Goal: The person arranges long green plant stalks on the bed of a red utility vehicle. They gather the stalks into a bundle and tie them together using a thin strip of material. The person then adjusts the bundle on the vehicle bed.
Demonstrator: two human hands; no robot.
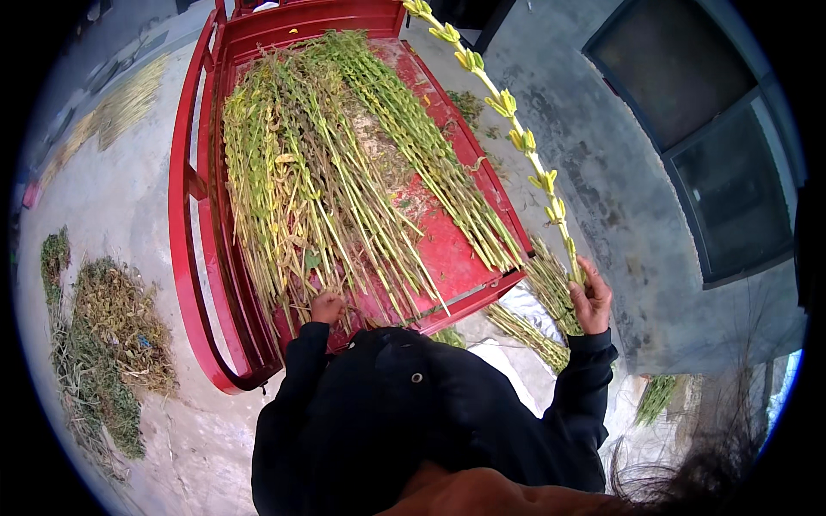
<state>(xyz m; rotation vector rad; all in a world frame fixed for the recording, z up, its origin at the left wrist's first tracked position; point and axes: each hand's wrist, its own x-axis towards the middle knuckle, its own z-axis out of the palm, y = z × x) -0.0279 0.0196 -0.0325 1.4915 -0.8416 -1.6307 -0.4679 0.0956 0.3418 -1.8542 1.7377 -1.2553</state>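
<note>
My right hand (pixel 591 297) is closed round the lower end of a long pale stalk (pixel 522 136) with yellow-green pods along it, which looks like sesame. The stalk rises upright and leans toward the far left, beside the red cart bed (pixel 456 254). Curled into a fist, my left hand (pixel 327 308) rests by the near ends of the stalks in the bed; what it holds, if anything, is hidden. A thick pile of green and brown podded stalks (pixel 297 172) covers the bed's left and middle. A narrower bundle of stalks (pixel 422 146) lies along its right.
Red side rails (pixel 182 206) bound the cart on the left. Heaps of dried plants (pixel 120 335) lie on the concrete floor at left. More stalk bundles (pixel 535 337) lie on the floor beyond the cart's near right corner. A grey wall (pixel 632 185) with a window (pixel 731 181) stands at right.
</note>
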